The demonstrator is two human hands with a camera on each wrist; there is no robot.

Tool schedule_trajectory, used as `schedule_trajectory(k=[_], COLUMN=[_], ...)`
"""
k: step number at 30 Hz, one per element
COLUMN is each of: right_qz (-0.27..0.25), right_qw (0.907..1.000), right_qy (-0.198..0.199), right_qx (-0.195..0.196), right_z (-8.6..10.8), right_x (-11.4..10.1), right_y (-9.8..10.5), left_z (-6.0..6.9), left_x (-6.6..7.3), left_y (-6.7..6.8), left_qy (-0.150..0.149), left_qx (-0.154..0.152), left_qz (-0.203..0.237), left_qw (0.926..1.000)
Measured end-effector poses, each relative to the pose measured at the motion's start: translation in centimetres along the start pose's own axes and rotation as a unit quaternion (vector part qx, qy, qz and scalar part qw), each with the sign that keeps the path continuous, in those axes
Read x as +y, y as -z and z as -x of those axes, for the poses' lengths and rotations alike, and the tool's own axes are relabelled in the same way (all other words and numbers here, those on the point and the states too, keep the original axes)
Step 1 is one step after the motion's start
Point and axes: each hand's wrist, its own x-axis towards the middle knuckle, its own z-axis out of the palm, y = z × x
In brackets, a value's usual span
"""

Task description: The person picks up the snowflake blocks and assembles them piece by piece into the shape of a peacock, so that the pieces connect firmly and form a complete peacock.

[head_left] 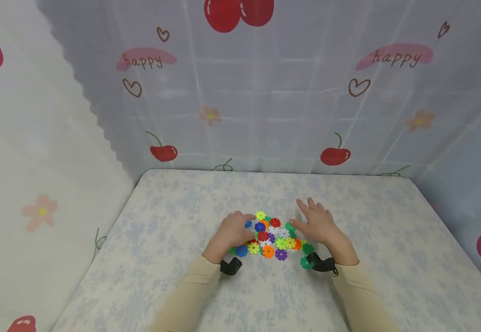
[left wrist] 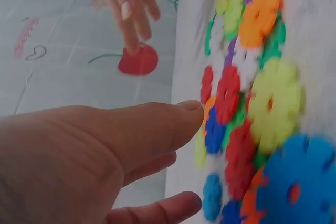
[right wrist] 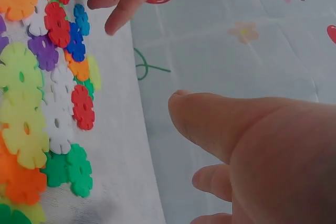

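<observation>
A loose pile of flower-shaped plastic discs (head_left: 267,251) in many colours lies on the table between both hands, some overlapping. My left hand (head_left: 233,230) hovers at the pile's left side, fingers relaxed and nothing held. In the left wrist view, a large blue disc (left wrist: 298,179) and a yellow disc (left wrist: 274,106) lie near the left thumb. My right hand (head_left: 318,223) is at the pile's right side with its fingers spread and nothing in it. Green discs (right wrist: 79,170) and a red disc (right wrist: 83,107) are on its side of the pile in the right wrist view.
The table (head_left: 174,203) has a pale, blue-patterned cover. A curtain (head_left: 265,106) printed with cherries, hearts and flowers hangs behind it and along the sides. Each wrist bears a black camera mount (head_left: 231,266), and a green disc (head_left: 306,263) lies beside the right one.
</observation>
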Motion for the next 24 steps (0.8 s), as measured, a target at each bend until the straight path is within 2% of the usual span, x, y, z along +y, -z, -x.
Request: schedule_trajectory(k=[4,10,16,19,24], right_qz=[-0.013,-0.040,-0.055,-0.057,-0.072], right_qw=[0.9997,0.9979,0.9961,0.9964,0.9964], right_qy=[0.004,0.027,0.057,0.052,0.033], right_qx=[-0.019,-0.043,-0.039,-0.036,-0.031], right_z=[0.0,0.1,-0.1,-0.2,-0.4], right_x=[-0.3,-0.6,-1.2,-1.6,-1.9], right_y=[-0.5,-1.3,-2.2,-2.7,-3.6], left_z=[-0.4,-1.2,-1.5,-1.6,-1.8], left_x=[1.2,1.9,2.5,2.8,2.8], left_y=[-1.2,-2.8,-2.7,-2.5,-2.6], left_qy=[-0.023,-0.042,-0.067,-0.067,-0.038], left_qx=[-0.002,0.006,-0.032,-0.052,-0.077], left_qz=[-0.015,-0.035,-0.015,0.001,0.003], left_qw=[0.9996,0.9985,0.9972,0.9964,0.9963])
